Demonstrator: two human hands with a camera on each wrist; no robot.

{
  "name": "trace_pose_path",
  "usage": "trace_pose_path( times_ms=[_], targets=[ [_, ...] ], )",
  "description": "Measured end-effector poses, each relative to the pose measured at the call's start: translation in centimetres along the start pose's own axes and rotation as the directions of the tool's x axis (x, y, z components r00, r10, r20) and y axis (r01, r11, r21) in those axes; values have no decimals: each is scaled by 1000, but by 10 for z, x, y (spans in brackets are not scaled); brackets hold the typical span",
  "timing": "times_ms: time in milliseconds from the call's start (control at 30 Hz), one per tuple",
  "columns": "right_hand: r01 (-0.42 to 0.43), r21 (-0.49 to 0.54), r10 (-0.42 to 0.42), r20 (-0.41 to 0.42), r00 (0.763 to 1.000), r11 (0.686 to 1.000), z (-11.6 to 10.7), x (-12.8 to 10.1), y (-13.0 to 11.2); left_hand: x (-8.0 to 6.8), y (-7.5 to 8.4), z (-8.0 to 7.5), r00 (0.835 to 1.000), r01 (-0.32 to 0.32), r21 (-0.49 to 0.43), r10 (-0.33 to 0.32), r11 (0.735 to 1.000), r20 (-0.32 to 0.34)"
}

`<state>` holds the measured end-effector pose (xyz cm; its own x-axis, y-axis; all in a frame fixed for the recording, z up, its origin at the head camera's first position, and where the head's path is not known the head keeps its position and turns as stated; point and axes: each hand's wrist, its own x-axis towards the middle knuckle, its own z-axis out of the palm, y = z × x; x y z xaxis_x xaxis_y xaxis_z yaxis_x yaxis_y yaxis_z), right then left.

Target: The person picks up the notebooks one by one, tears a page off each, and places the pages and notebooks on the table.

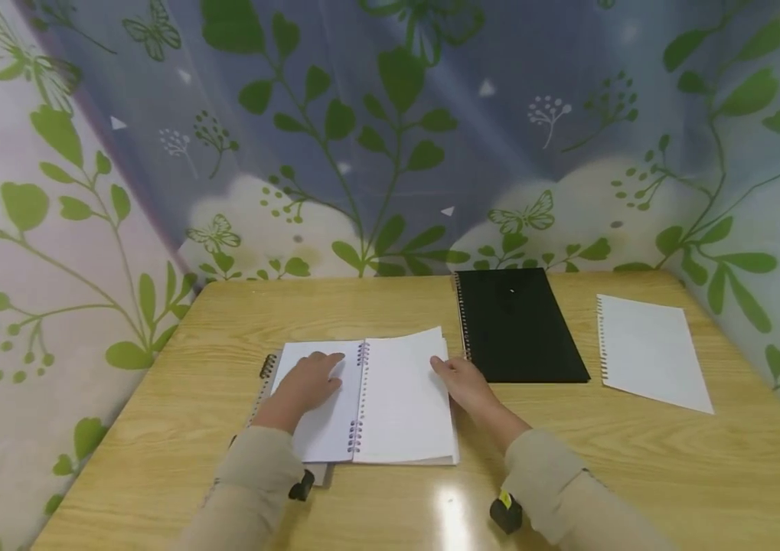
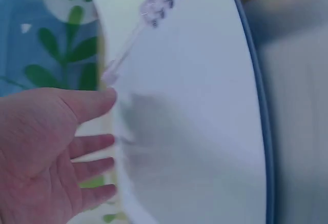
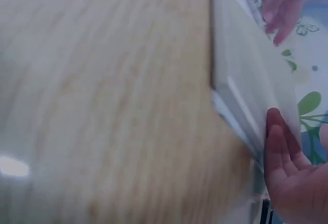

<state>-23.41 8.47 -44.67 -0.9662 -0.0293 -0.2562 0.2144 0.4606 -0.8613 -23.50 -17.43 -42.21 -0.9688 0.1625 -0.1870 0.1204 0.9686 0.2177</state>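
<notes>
Your left hand (image 1: 307, 383) lies flat on the left page of the open notebook (image 1: 369, 398), fingers straight, pinning it — an open, pressing grip, holding nothing. Your right hand (image 1: 461, 380) sits at the right page's outer edge, fingertips touching the top sheets; in the right wrist view the fingers (image 3: 277, 131) look only lightly bent against the stack's edge, so count that grip as loose, not pinching. Risk as I judge it: catching several sheets at once, since the right-hand stack is thick and its top leaves already lift a little at the far corner; a hard pull could also tear paper at the rings (image 1: 360, 390) or slide the book on the glossy table (image 1: 155, 428). The notebook sits near the table's front, between your forearms — white blank pages, pale spiral rings down the middle. A black notebook (image 1: 517, 325) lies just right of it, and a loose sheet (image 1: 647, 352) lies further right.
</notes>
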Motion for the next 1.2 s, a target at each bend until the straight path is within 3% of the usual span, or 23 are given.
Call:
trace_pose_path(
  times_ms=[100, 233, 533, 800, 1200],
  targets=[
    [-1, -25, 0, -29, 1000, 1000, 2, 2, 4, 16, 5, 11, 998, 34, -10, -33, 999, 62],
    [3, -19, -3, -49, 999, 1000, 5, 7, 8, 22, 7, 19, 990, 99, -25, -96, 995, 107],
    [40, -40, -44, -100, 994, 998, 4, 10, 10, 21, 10, 17, 994, 77, -16, -76, 997, 72],
    [91, -211, -118, -118, 986, 973, 5, 3, 3, 21, 11, 10, 989, 121, -45, -116, 992, 95],
    [86, -160, -94, -44, 995, 983, 4, 10, 8, 22, 11, 6, 983, 150, -93, -139, 984, 117]
  ],
)
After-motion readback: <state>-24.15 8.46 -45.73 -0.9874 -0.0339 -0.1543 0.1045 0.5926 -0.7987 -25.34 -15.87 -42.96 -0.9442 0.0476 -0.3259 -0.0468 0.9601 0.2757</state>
